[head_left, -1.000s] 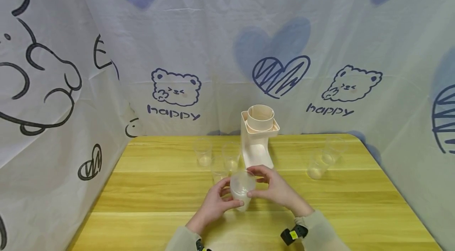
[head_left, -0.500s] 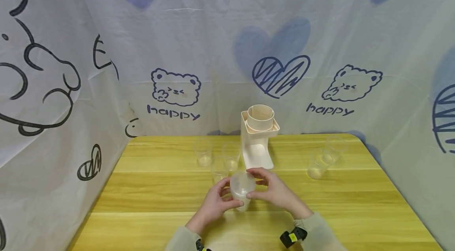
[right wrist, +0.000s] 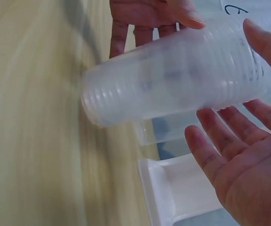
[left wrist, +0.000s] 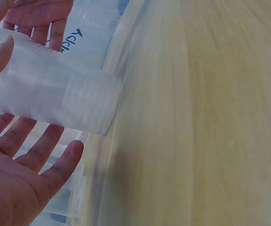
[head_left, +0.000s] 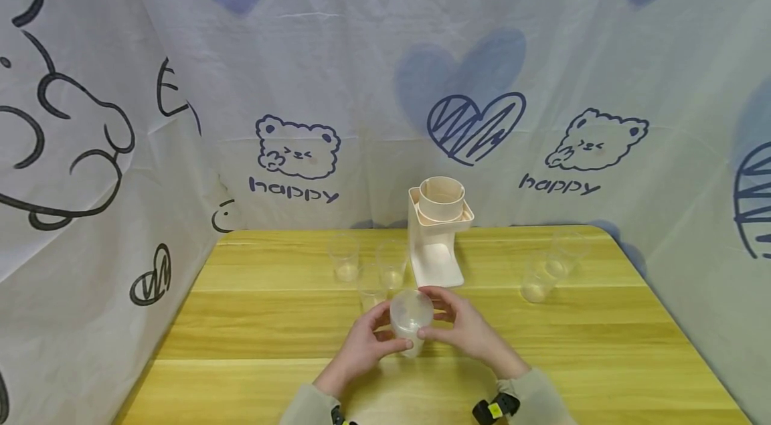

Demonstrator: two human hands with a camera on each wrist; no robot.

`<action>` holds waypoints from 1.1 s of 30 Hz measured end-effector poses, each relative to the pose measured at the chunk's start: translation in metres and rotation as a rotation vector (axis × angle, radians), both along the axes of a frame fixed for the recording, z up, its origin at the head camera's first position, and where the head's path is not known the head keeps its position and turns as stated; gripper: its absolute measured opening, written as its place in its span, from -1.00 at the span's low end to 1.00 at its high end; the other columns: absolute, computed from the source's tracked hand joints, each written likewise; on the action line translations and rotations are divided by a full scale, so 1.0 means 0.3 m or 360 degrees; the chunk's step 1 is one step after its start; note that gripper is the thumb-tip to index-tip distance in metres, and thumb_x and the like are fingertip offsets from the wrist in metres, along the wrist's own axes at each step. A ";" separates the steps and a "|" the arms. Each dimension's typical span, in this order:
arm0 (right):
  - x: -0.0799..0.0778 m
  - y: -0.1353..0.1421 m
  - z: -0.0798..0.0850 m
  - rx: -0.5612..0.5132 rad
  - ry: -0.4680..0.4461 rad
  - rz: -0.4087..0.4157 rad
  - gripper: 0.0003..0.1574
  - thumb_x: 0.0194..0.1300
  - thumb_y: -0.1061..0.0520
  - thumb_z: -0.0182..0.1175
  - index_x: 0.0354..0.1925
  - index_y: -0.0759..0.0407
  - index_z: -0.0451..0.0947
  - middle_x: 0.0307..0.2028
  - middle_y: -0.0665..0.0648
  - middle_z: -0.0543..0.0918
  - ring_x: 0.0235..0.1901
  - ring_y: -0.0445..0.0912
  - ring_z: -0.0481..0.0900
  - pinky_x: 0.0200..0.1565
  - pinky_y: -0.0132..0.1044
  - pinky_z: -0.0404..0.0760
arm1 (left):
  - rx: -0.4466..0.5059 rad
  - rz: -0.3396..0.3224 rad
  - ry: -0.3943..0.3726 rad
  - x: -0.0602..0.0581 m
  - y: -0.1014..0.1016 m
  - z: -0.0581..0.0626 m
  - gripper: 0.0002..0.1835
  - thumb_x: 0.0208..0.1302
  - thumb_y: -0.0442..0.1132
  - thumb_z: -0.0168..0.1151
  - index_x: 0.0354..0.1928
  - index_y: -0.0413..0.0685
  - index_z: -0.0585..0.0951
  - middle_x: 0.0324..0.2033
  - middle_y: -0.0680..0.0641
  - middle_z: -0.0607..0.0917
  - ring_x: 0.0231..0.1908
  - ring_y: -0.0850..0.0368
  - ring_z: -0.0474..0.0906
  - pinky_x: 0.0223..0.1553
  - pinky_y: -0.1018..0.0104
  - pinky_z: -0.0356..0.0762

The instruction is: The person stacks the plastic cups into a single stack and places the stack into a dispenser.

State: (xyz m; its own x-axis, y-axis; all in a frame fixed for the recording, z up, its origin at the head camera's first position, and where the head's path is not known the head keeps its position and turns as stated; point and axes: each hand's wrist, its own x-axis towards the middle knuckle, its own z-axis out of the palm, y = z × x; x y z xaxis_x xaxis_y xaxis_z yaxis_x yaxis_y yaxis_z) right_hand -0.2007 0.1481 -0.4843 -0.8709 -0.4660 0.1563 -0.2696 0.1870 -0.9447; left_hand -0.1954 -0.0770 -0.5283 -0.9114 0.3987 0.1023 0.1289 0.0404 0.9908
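Observation:
A stack of nested clear plastic cups (head_left: 411, 312) is held between both hands near the front middle of the table. On its left side my left hand (head_left: 366, 343) wraps it with the thumb in front and the fingers behind. My right hand (head_left: 468, 328) holds the other side near the rim, thumb and fingers apart around it. Ribbed rims show along the stack of cups (right wrist: 173, 70) in the right wrist view. The stack's narrow end (left wrist: 104, 103) is close to the wooden surface; I cannot tell whether it touches.
Behind the hands stands a cream cup holder (head_left: 435, 264) with a round tube (head_left: 442, 201) on top. Clear cups (head_left: 345, 259) stand to its left, one cup (head_left: 371, 288) close to the left hand. More clear cups (head_left: 536, 283) are at the right on the wooden table (head_left: 241, 331).
The right hand has shifted very slightly down around the stack of cups. Otherwise the hands, the stack and the things on the table keep their places.

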 end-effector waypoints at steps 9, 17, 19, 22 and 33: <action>0.017 -0.017 -0.033 -0.0101 -0.0114 0.0009 -0.07 0.15 0.23 0.44 0.37 0.34 0.22 0.26 0.39 0.38 0.19 0.24 0.44 0.19 -0.04 0.50 | 0.0007 -0.0073 -0.0004 0.008 -0.009 0.012 -0.26 0.14 -0.35 0.44 0.36 -0.20 0.35 0.14 -0.23 0.57 0.08 -0.15 0.55 0.13 -0.03 0.51; 0.022 -0.024 -0.051 -0.0136 -0.0147 -0.0026 -0.02 0.10 0.21 0.47 0.36 0.39 0.20 0.26 0.40 0.38 0.21 0.24 0.42 0.22 -0.07 0.47 | 0.0017 -0.0193 -0.0067 0.003 -0.019 0.024 -0.22 0.17 -0.33 0.43 0.39 -0.21 0.27 0.24 -0.23 0.50 0.17 -0.13 0.48 0.19 -0.01 0.46; 0.022 -0.026 -0.055 -0.0150 -0.0154 -0.0034 -0.01 0.09 0.22 0.48 0.36 0.39 0.19 0.25 0.39 0.39 0.21 0.23 0.42 0.22 -0.10 0.47 | -0.0006 -0.0203 -0.0074 0.003 -0.020 0.026 -0.18 0.15 -0.31 0.45 0.40 -0.22 0.24 0.25 -0.23 0.49 0.19 -0.13 0.47 0.20 -0.03 0.44; 0.021 -0.029 -0.061 -0.0172 -0.0158 -0.0033 -0.01 0.08 0.25 0.48 0.35 0.40 0.18 0.25 0.38 0.39 0.21 0.23 0.42 0.22 -0.09 0.47 | -0.0013 -0.0211 -0.0076 0.005 -0.021 0.026 -0.14 0.15 -0.31 0.45 0.42 -0.24 0.19 0.27 -0.25 0.46 0.21 -0.14 0.44 0.22 -0.06 0.42; 0.025 -0.035 -0.065 -0.0123 -0.0208 -0.0033 -0.03 0.11 0.23 0.47 0.38 0.36 0.21 0.25 0.34 0.41 0.19 0.20 0.45 0.24 0.02 0.44 | -0.0117 -0.0150 0.0024 0.024 -0.020 0.031 -0.07 0.13 -0.21 0.48 0.47 -0.16 0.16 0.29 -0.22 0.42 0.26 -0.19 0.36 0.22 -0.13 0.40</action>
